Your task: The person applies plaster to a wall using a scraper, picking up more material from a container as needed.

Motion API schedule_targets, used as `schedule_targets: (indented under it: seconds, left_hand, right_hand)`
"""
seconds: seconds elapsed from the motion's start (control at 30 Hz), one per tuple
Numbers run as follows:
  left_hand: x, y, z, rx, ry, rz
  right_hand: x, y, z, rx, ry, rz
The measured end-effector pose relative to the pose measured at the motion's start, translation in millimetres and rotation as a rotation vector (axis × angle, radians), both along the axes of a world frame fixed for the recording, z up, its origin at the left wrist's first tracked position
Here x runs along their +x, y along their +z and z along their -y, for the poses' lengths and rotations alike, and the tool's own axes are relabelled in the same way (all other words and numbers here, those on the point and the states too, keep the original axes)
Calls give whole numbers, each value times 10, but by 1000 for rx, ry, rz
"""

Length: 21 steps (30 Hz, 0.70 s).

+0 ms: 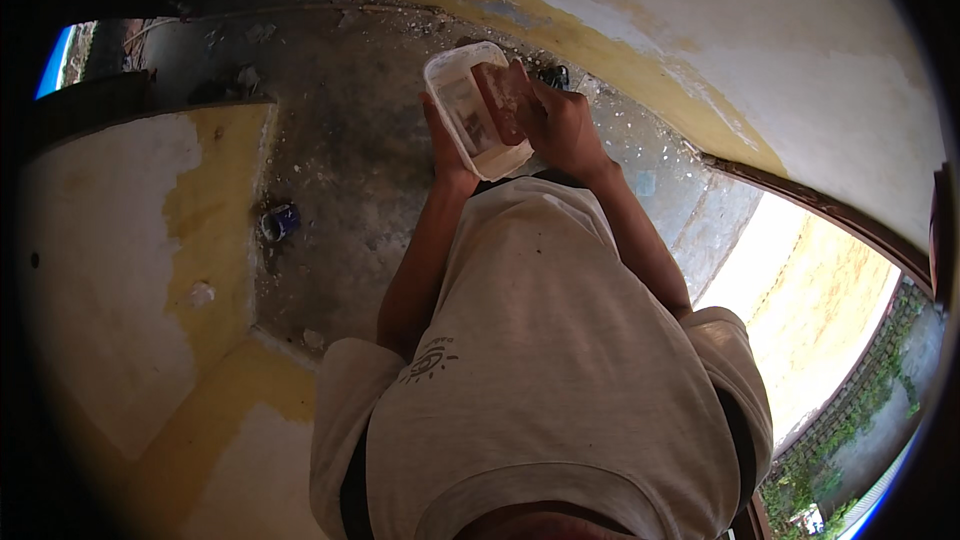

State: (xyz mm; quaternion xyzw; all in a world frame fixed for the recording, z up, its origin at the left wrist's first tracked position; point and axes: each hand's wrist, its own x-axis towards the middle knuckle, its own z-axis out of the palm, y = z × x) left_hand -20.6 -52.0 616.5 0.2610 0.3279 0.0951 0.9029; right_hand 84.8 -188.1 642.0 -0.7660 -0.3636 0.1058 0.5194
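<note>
A white rectangular plastic tub (457,86), smeared inside with pale residue, is held in front of my body. My left hand (449,156) grips its left side, the thumb lying along the outer wall. In my right hand (566,130) is a flat reddish-brown putty spreader (498,102), streaked with pale material. Its long edge reaches over the tub's opening and covers part of the inside. The fingers of my right hand are closed round the spreader's right side; some of them are hidden.
On the floor to the left lies a dark blue can (281,222). The grey floor (340,170) is strewn with pale flakes and debris. A patchy yellow and white wall (640,60) runs along the far right side, another wall (130,240) stands left. Bright daylight enters a doorway (800,280) at right.
</note>
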Motion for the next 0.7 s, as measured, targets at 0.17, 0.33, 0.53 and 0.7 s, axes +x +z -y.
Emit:
schedule_targets:
  seconds: [0.17, 0.33, 0.53, 0.7]
  left_hand:
    - [15, -88, -13, 77, 16, -3]
    - [-3, -185, -18, 79, 29, -15]
    - [80, -9, 58, 213, 44, -72]
    - [47, -102, 3, 152, 65, -8]
  right_hand:
    - [-154, 184, -78, 19, 32, 110]
    - [-94, 20, -57, -92, 68, 109]
    - [-175, 0, -234, -4, 7, 221]
    - [-64, 43, -143, -38, -75, 85]
